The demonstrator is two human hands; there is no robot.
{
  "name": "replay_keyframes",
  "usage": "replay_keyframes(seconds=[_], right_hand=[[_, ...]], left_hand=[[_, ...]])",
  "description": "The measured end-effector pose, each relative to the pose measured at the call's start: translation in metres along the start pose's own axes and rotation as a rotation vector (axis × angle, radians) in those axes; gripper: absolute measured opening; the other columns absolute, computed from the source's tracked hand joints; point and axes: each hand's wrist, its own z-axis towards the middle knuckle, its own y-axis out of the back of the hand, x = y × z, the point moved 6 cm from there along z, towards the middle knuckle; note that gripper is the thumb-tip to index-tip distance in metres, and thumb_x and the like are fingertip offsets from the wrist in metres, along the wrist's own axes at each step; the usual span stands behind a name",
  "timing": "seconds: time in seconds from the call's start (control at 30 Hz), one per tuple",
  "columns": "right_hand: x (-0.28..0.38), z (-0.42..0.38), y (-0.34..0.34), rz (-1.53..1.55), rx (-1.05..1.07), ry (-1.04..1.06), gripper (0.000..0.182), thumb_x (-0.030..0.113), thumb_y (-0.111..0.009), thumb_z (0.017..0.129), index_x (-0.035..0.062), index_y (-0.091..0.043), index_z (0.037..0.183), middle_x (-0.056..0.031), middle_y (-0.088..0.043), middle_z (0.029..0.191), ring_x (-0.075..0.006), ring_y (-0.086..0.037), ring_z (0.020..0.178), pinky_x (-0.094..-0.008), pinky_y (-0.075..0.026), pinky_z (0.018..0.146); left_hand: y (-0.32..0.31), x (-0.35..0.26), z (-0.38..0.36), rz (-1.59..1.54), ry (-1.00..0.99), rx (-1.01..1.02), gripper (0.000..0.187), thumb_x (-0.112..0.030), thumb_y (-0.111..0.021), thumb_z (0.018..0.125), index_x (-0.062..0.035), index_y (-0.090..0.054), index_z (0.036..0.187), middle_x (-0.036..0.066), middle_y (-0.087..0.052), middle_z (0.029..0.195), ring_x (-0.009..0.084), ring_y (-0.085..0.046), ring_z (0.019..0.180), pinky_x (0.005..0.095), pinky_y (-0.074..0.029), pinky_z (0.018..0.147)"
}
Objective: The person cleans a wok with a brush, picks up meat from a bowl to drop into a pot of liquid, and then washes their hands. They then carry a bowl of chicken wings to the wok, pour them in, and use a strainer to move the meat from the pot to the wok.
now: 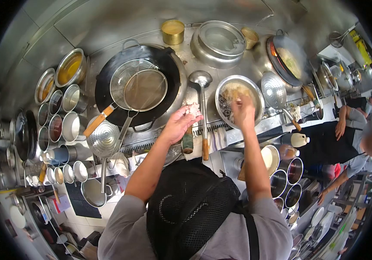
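My left hand (178, 125) is turned palm up and holds a small heap of pale pink pieces (193, 111), which look like raw meat. My right hand (244, 112) is over a round metal bowl (260, 99) holding brownish and pale contents; its fingers point down and are partly hidden and blurred. Between my hands a steel ladle (203, 104) with a wooden handle lies across the counter. Just below my left hand, a dark green cylindrical object (187, 142) rests at the counter edge.
A black wok (103, 82) with two wire strainers (144, 89) stands on the left. At right are a perforated skimmer (273, 89) and a steaming wok (289, 63). A lidded-looking metal pot (196, 47) sits behind. A co-worker (331, 141) stands at far right.
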Motion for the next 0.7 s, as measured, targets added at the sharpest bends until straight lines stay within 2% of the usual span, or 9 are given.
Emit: replay_keyframes(seconds=[0.1, 0.17, 0.2, 0.33, 0.5, 0.53, 0.57, 0.6, 0.7], right_hand=[[0.134, -0.039, 0.011, 0.024, 0.118, 0.374, 0.053, 0.011, -0.070, 0.078, 0.0083, -0.054, 0.129, -0.0234, -0.049, 0.133, -0.0398, -0.055, 0.111, -0.0427, -0.044, 0.098], [0.161, -0.062, -0.009, 0.041, 0.257, 0.353, 0.056, 0.009, -0.070, 0.078, 0.0082, -0.052, 0.130, -0.0215, -0.046, 0.137, -0.0390, -0.055, 0.111, -0.0419, -0.046, 0.096], [0.163, -0.066, -0.019, 0.018, 0.208, 0.320, 0.051, 0.006, -0.066, 0.079, 0.0080, -0.052, 0.129, -0.0216, -0.054, 0.124, -0.0387, -0.058, 0.104, -0.0417, -0.050, 0.088], [0.165, -0.084, -0.039, 0.082, 0.089, 0.253, 0.039, 0.004, -0.056, 0.085, 0.0055, -0.053, 0.123, -0.0220, -0.059, 0.096, -0.0396, -0.062, 0.081, -0.0455, -0.052, 0.073], [0.170, -0.092, -0.056, 0.067, 0.118, 0.189, 0.026, 0.010, -0.055, 0.090, -0.0004, -0.057, 0.113, -0.0234, -0.060, 0.085, -0.0426, -0.060, 0.066, -0.0485, -0.050, 0.061], [0.162, -0.092, -0.063, 0.209, 0.141, 0.064, 0.022, 0.013, -0.055, 0.092, -0.0005, -0.057, 0.109, -0.0202, -0.060, 0.080, -0.0371, -0.061, 0.064, -0.0447, -0.049, 0.057], [0.155, -0.091, -0.068, 0.352, 0.166, -0.064, 0.020, 0.016, -0.055, 0.094, -0.0006, -0.058, 0.105, -0.0171, -0.060, 0.075, -0.0316, -0.062, 0.062, -0.0409, -0.047, 0.054], [0.147, -0.094, -0.081, 0.673, 0.328, -0.352, 0.018, 0.018, -0.056, 0.095, 0.0011, -0.058, 0.099, -0.0053, -0.057, 0.068, -0.0144, -0.055, 0.058, -0.0296, -0.041, 0.050], [0.143, -0.092, -0.087, 1.131, 0.364, -0.471, 0.015, 0.018, -0.057, 0.095, 0.0037, -0.059, 0.099, 0.0030, -0.053, 0.070, -0.0046, -0.045, 0.059, -0.0222, -0.036, 0.051]], left_hand=[[-0.006, -0.006, -0.006, 0.024, 0.043, 0.055, 0.036, -0.002, -0.046, 0.097, 0.0053, -0.041, 0.132, 0.015, -0.056, 0.122, 0.0263, -0.057, 0.115, 0.0354, -0.045, 0.101], [-0.012, -0.015, -0.013, 0.318, 0.049, 0.103, 0.034, -0.005, -0.050, 0.096, 0.0022, -0.045, 0.129, 0.011, -0.056, 0.121, 0.0197, -0.058, 0.109, 0.0323, -0.047, 0.096], [-0.003, -0.012, -0.014, 0.489, -0.013, 0.123, 0.029, -0.008, -0.052, 0.096, 0.0007, -0.048, 0.124, 0.008, -0.058, 0.116, 0.0140, -0.058, 0.103, 0.0302, -0.049, 0.089], [-0.005, -0.041, -0.038, 0.598, 0.004, 0.064, 0.018, -0.008, -0.050, 0.097, 0.0006, -0.053, 0.112, 0.007, -0.061, 0.104, 0.0151, -0.061, 0.093, 0.0289, -0.052, 0.080], [0.006, -0.051, -0.050, 0.838, -0.001, -0.073, 0.016, -0.012, -0.050, 0.098, -0.0026, -0.053, 0.110, 0.002, -0.060, 0.099, 0.0096, -0.057, 0.081, 0.0245, -0.049, 0.070], [0.013, -0.044, -0.047, 0.838, -0.004, -0.075, 0.016, -0.012, -0.050, 0.098, -0.0026, -0.053, 0.110, 0.002, -0.060, 0.099, 0.0096, -0.057, 0.081, 0.0245, -0.049, 0.070], [0.025, -0.033, -0.044, 0.506, -0.032, -0.091, 0.014, -0.013, -0.047, 0.099, -0.0033, -0.053, 0.108, 0.001, -0.056, 0.090, 0.0090, -0.053, 0.075, 0.0235, -0.045, 0.065], [0.030, -0.032, -0.044, 0.175, -0.061, -0.105, 0.013, -0.014, -0.045, 0.101, -0.0040, -0.052, 0.105, 0.000, -0.052, 0.082, 0.0084, -0.048, 0.068, 0.0225, -0.042, 0.059], [0.051, -0.038, -0.044, -0.076, -0.059, -0.234, 0.010, -0.012, -0.044, 0.101, -0.0067, -0.051, 0.103, -0.002, -0.047, 0.080, 0.0076, -0.042, 0.064, 0.0215, -0.038, 0.057]])
